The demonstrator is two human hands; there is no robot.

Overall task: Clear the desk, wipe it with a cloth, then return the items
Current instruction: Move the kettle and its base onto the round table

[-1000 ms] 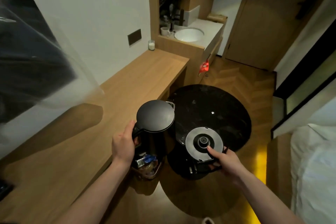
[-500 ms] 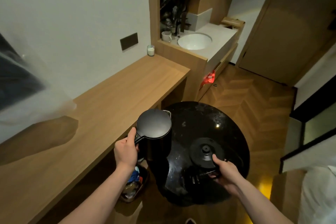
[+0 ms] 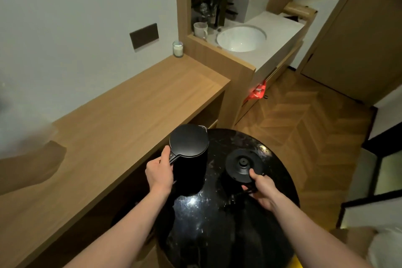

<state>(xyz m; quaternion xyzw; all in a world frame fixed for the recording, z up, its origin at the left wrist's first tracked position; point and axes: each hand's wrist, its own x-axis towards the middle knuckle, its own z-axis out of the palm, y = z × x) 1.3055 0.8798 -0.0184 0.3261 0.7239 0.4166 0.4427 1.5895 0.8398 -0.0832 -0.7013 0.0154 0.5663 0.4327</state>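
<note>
A black electric kettle (image 3: 189, 154) is upright at the left edge of a round black table (image 3: 217, 224), and my left hand (image 3: 158, 173) grips its handle. Its round black base (image 3: 243, 165) lies flat over the table to the right, pinched at its near edge by my right hand (image 3: 263, 189), which also holds the base's dark cord. Whether kettle and base rest on the tabletop or hover just above it I cannot tell. The long wooden desk (image 3: 121, 115) runs along the wall on the left, its top bare except for a small glass candle (image 3: 178, 49) at the far end.
Beyond the desk stands a vanity with a white sink (image 3: 241, 38) and a white mug (image 3: 200, 30). A dark wall plate (image 3: 144, 36) sits above the desk. A herringbone wood floor (image 3: 304, 119) spreads to the right, a door beyond it.
Both hands have carried the kettle and its base down and over the round black table. My view has tilted and shifted right, so the floor basket under the desk is out of sight.
</note>
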